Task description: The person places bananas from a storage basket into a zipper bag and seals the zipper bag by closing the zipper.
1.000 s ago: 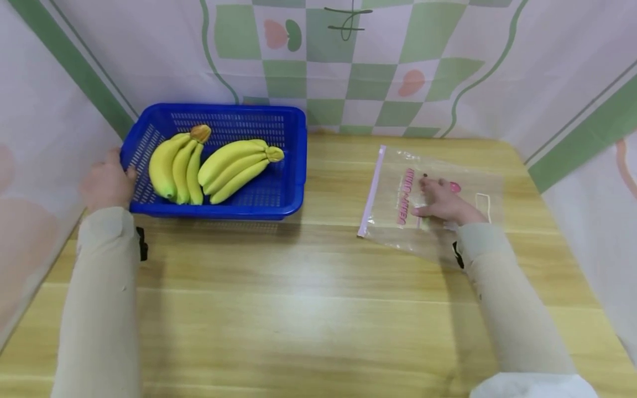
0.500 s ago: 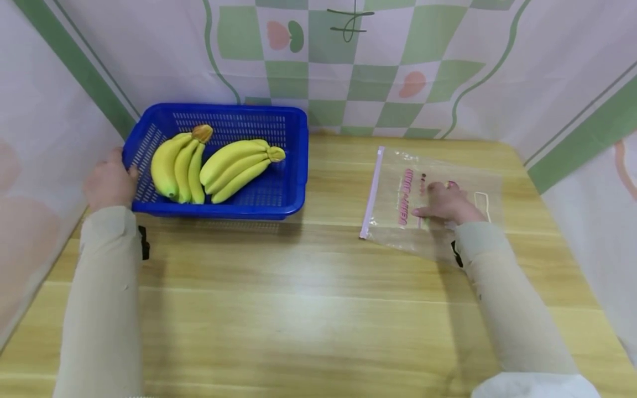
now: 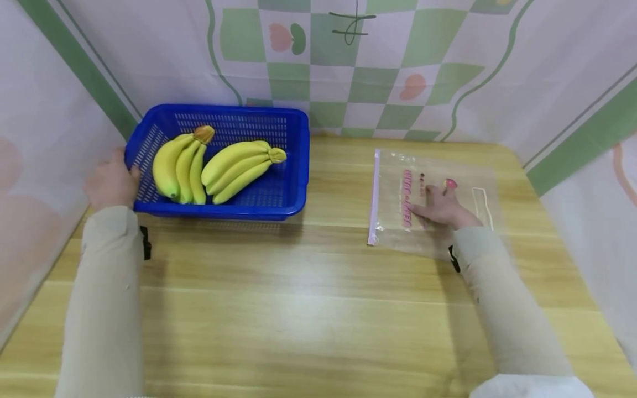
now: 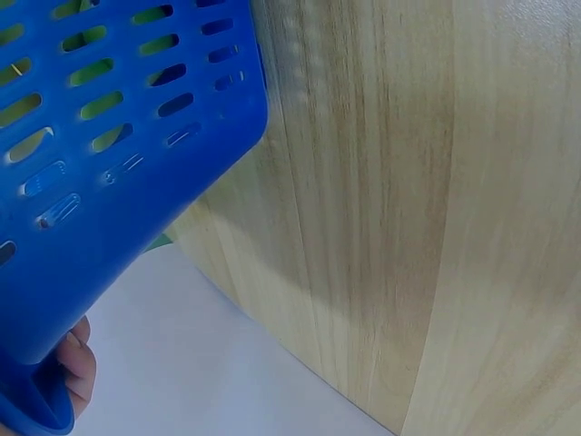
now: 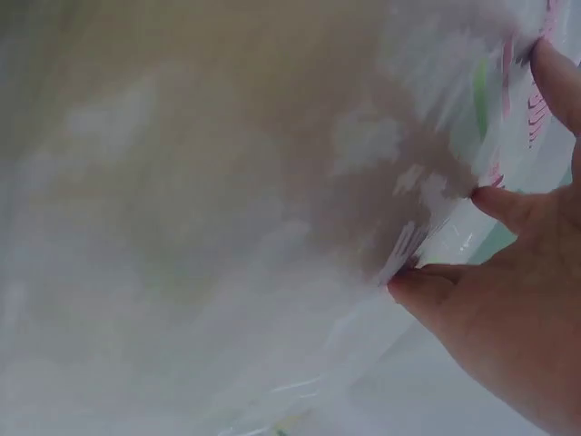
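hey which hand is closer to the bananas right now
Left. The left hand holds the outer left side of the blue basket in which the bananas lie. The right hand rests on the clear zip bag, away to the right.

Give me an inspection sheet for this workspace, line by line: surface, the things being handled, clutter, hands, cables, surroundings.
Surface: wooden table, light planks.
Things handled: blue basket at the far left holds two banana bunches, lying side by side. A clear zip bag with pink lettering and a pink zip strip lies flat at the right.
Clutter: nothing seen.
Hands: left hand grips the basket's left rim; a fingertip shows under the rim in the left wrist view. Right hand rests on the bag, fingers spread over the plastic.
Cables: nothing seen; a dark strap shows at each wrist.
Surroundings: white cloth with green checks and stripes hangs behind and at both sides.
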`<state>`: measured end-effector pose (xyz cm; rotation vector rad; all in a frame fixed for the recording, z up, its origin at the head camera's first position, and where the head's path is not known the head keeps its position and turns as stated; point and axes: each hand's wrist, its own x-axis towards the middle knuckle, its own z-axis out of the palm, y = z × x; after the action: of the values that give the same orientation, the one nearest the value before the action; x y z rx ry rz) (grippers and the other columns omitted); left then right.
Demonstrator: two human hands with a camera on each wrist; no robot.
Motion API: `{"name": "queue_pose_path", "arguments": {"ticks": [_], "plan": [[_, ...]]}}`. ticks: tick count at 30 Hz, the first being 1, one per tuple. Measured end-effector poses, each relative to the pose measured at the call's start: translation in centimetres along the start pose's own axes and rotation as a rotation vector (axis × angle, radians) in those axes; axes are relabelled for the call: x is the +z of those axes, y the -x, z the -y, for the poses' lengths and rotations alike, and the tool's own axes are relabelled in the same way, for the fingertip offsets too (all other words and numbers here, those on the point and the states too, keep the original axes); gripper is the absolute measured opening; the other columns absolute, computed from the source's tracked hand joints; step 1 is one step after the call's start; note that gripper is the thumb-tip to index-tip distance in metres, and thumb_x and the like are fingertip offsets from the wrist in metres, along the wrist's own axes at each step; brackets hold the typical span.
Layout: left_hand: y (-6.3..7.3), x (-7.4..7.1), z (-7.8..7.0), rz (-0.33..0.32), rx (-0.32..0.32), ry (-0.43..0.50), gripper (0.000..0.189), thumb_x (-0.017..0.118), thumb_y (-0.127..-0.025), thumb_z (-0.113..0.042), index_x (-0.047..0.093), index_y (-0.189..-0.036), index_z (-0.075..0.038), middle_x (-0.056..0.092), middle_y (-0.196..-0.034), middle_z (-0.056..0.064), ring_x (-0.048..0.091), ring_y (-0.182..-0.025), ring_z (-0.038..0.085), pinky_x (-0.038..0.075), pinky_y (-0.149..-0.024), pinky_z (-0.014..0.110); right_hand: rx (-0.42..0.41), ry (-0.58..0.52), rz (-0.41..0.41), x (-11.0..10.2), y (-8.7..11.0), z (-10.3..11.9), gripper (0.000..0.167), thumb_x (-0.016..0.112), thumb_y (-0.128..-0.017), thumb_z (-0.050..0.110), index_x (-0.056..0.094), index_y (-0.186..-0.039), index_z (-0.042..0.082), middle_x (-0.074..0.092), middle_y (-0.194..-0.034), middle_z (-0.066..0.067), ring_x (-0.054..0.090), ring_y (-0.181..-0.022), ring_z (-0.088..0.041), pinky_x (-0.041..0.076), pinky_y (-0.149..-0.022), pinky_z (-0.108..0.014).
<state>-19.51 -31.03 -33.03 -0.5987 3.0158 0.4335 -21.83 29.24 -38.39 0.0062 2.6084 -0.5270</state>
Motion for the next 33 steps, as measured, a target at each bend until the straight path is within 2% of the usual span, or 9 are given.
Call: {"name": "queue_pose_path", "arguments": {"ticks": [4, 8, 15, 19, 24, 27, 28, 29, 33], "plan": [[-0.1, 0.1, 0.0, -0.001, 0.005, 0.003, 0.058, 0.030, -0.102, -0.029, 0.015, -0.152, -0.004, 0.044, -0.128, 0.040, 0.046, -0.111, 0.054, 0.040, -0.094, 0.065, 0.000, 0.065, 0.015, -0.3, 0.0, -0.1, 0.093, 0.047, -0.095, 0.052, 0.003, -0.149, -0.008, -0.016, -0.144, -0.048, -0.005, -0.132, -0.068, 0.011, -0.102, -0.078], [-0.3, 0.2, 0.1, -0.009, 0.009, 0.005, 0.058, 0.031, -0.102, -0.029, 0.015, -0.152, -0.003, 0.045, -0.129, 0.040, 0.047, -0.111, 0.054, 0.040, -0.093, 0.065, -0.007, 0.108, 0.031, -0.6, 0.0, 0.1, 0.091, 0.045, -0.095, 0.053, 0.004, -0.150, -0.006, -0.008, -0.143, -0.050, 0.001, -0.130, -0.070, 0.014, -0.099, -0.080], [-0.5, 0.4, 0.4, -0.020, 0.008, 0.006, 0.058, 0.031, -0.102, -0.029, 0.016, -0.152, -0.004, 0.044, -0.131, 0.039, 0.046, -0.113, 0.053, 0.041, -0.093, 0.065, -0.081, 0.095, 0.045, -0.4, -0.4, 0.5, 0.079, 0.045, -0.098, 0.036, 0.004, -0.149, -0.008, 0.000, -0.144, -0.049, 0.003, -0.133, -0.063, 0.013, -0.105, -0.075], [-0.5, 0.4, 0.4, -0.014, 0.006, 0.005, 0.058, 0.031, -0.102, -0.028, 0.016, -0.152, -0.004, 0.045, -0.129, 0.040, 0.047, -0.112, 0.053, 0.041, -0.092, 0.064, -0.123, 0.133, -0.002, -0.2, -0.6, 1.2, 0.074, 0.047, -0.096, 0.029, 0.011, -0.148, -0.011, 0.011, -0.145, -0.047, 0.006, -0.134, -0.062, 0.012, -0.107, -0.073], [-0.4, 0.3, 0.3, -0.002, 0.010, -0.005, 0.058, 0.031, -0.102, -0.028, 0.014, -0.152, -0.003, 0.044, -0.128, 0.041, 0.046, -0.111, 0.054, 0.042, -0.092, 0.064, -0.158, 0.168, -0.105, 0.2, -0.6, 3.2, 0.066, 0.046, -0.094, 0.024, 0.024, -0.144, -0.013, 0.030, -0.143, -0.041, 0.017, -0.135, -0.057, 0.015, -0.110, -0.069], [-0.3, 0.2, 0.2, -0.001, 0.014, -0.003, 0.058, 0.031, -0.102, -0.027, 0.014, -0.152, -0.003, 0.044, -0.128, 0.041, 0.046, -0.111, 0.053, 0.042, -0.092, 0.064, -0.171, 0.127, -0.129, 0.6, -0.5, 4.7, 0.062, 0.045, -0.095, 0.022, 0.026, -0.144, -0.012, 0.030, -0.142, -0.042, 0.020, -0.136, -0.056, 0.018, -0.112, -0.065], [-0.3, 0.2, 0.2, -0.001, 0.014, -0.001, 0.058, 0.031, -0.102, -0.027, 0.014, -0.152, -0.003, 0.044, -0.128, 0.041, 0.046, -0.111, 0.053, 0.042, -0.092, 0.064, -0.180, 0.111, -0.131, 0.8, -0.4, 5.2, 0.061, 0.045, -0.095, 0.021, 0.027, -0.144, -0.012, 0.030, -0.142, -0.043, 0.030, -0.131, -0.055, 0.021, -0.112, -0.064], [-0.3, 0.2, 0.2, -0.001, 0.014, 0.000, 0.058, 0.031, -0.102, -0.027, 0.014, -0.152, -0.003, 0.044, -0.128, 0.041, 0.046, -0.111, 0.053, 0.042, -0.092, 0.064, -0.186, 0.100, -0.128, 1.0, -0.4, 5.6, 0.060, 0.045, -0.096, 0.021, 0.027, -0.144, -0.011, 0.029, -0.142, -0.043, 0.033, -0.130, -0.055, 0.022, -0.112, -0.063], [-0.2, 0.2, 0.2, 0.003, 0.009, 0.001, 0.058, 0.031, -0.102, -0.028, 0.014, -0.152, -0.003, 0.045, -0.127, 0.040, 0.047, -0.111, 0.053, 0.042, -0.091, 0.064, -0.202, 0.068, -0.112, 2.0, -0.2, 7.1, 0.058, 0.044, -0.098, 0.021, 0.027, -0.146, -0.007, 0.023, -0.146, -0.042, 0.032, -0.131, -0.055, 0.022, -0.111, -0.065]]}}
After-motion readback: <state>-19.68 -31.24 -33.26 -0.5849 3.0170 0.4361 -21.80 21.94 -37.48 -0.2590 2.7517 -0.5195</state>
